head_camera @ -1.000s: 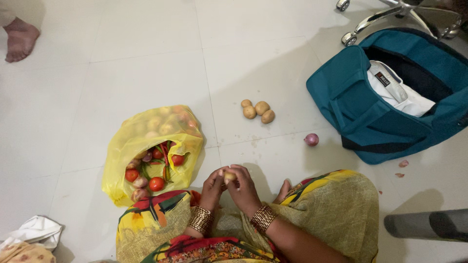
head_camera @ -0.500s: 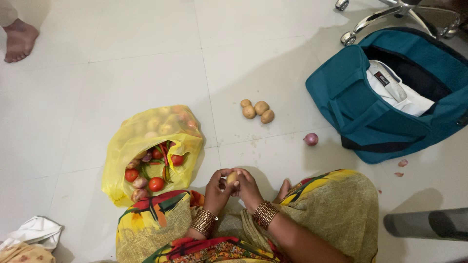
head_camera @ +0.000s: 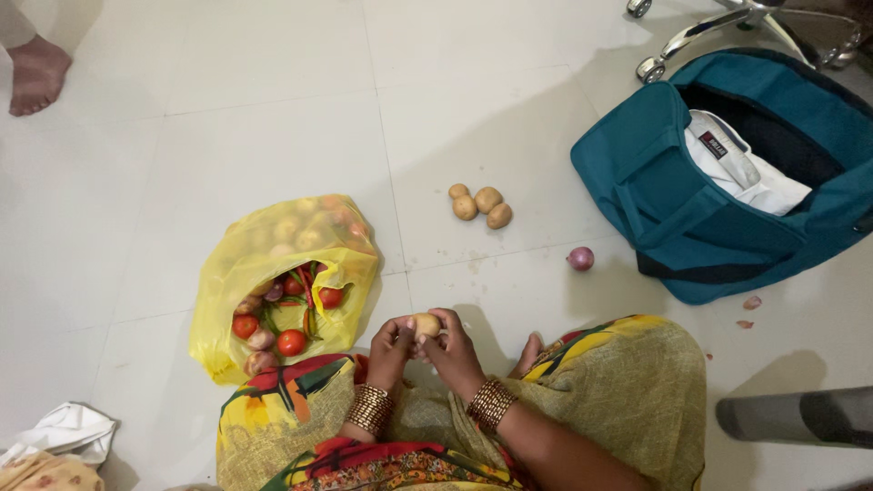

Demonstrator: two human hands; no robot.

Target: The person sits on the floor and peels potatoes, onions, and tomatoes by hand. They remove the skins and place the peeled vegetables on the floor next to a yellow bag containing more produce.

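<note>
Seated on a pale tiled floor (head_camera: pixel 273 118), knees draped in yellow and red patterned cloth (head_camera: pixel 627 382). Left hand (head_camera: pixel 393 344) and right hand (head_camera: pixel 450 350) brought together above the lap, fingers of both closed around one small potato (head_camera: pixel 426 325), held between the fingertips just above the floor. Stacked gold bangles (head_camera: pixel 492 404) on each wrist. Just left of the hands, an open yellow plastic bag (head_camera: pixel 241 264) lying on the floor, showing tomatoes (head_camera: pixel 291 343), onions, green chillies and more potatoes inside. Farther out on the tiles, a cluster of four potatoes (head_camera: pixel 480 205) touching one another, and a single red onion (head_camera: pixel 580 258) lying apart to their right. Beyond the onion, an open teal bag (head_camera: pixel 655 200) holding folded white clothing (head_camera: pixel 741 168). Chrome chair base with castors (head_camera: pixel 700 32) at top right. Another person's bare foot (head_camera: pixel 35 73) at top left. Crumpled white cloth (head_camera: pixel 64 429) at bottom left.
</note>
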